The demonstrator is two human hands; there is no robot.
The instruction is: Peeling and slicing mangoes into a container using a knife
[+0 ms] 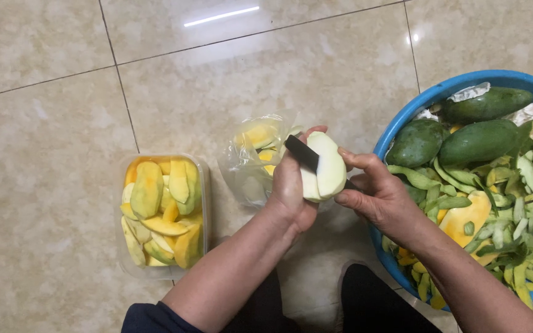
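the left hand (291,185) is clamped around a peeled pale mango (323,168) above the tiled floor (217,80), while the right hand (380,197) grips a black-bladed knife (303,154) cutting into it.

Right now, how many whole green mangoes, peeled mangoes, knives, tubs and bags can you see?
Whole green mangoes in the blue basin: 3
Peeled mango in the left hand: 1
Black knife in the right hand: 1
Clear tub of slices: 1
Plastic bag: 1
Total: 7
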